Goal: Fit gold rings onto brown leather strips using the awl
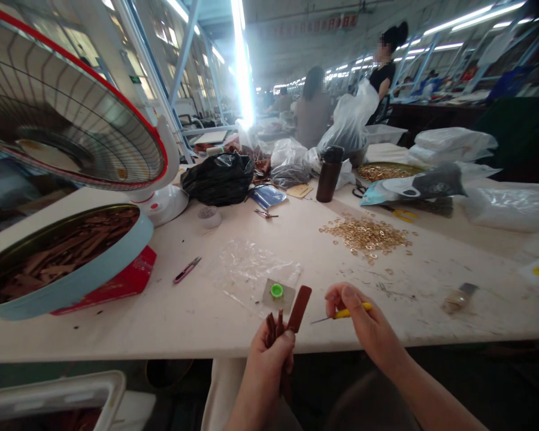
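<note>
The left hand (269, 365) is closed around a bunch of brown strips (296, 311), one standing taller than the rest, while the right hand (363, 326) pinches a yellow-handled tool (348, 312) (its thin point aimed at the strips). Just beyond both hands on the bench (197, 317) lies a clear bag (251, 269) with a green cap (276, 291), farther out a heap of gold rings (366, 234).

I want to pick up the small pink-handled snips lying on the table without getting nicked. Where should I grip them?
Take the pink-handled snips by the pink handle end, nearer the round tin, coming from above. They lie flat on the table, and the dark blade tips point up and right, away from that end.
</note>
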{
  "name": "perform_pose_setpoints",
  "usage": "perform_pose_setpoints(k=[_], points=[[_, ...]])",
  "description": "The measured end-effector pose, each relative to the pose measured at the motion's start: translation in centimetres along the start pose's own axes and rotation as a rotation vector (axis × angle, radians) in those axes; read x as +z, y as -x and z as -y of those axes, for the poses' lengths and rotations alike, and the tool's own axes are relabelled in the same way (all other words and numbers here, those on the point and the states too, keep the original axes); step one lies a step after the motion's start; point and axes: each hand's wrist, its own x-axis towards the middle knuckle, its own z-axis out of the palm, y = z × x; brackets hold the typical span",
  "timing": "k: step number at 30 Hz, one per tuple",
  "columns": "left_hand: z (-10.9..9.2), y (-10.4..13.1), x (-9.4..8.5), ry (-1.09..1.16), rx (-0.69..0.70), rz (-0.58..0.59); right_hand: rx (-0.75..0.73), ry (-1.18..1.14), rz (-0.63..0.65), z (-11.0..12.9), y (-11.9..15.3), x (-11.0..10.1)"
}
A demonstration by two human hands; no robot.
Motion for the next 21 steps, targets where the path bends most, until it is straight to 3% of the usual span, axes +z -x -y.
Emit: perform_pose_setpoints(k=[10, 15, 21], points=[[-0.4, -3.8, -3.4, 0.097, -0.063, -0.090, 0.002, -0.096, -0.065, -3.6, -6.1, 4.8], [-0.1, -4.4, -4.1, 0.129, -0.118, -0.120, 0.027, -0.072, -0.034, -4.5, -6.8, 5.5], [-0.5, -5.2, -4.2, 0.065, -0.086, -0.120, -0.022, 0.027, 0.026, -4.4, -7.0, 5.9]])
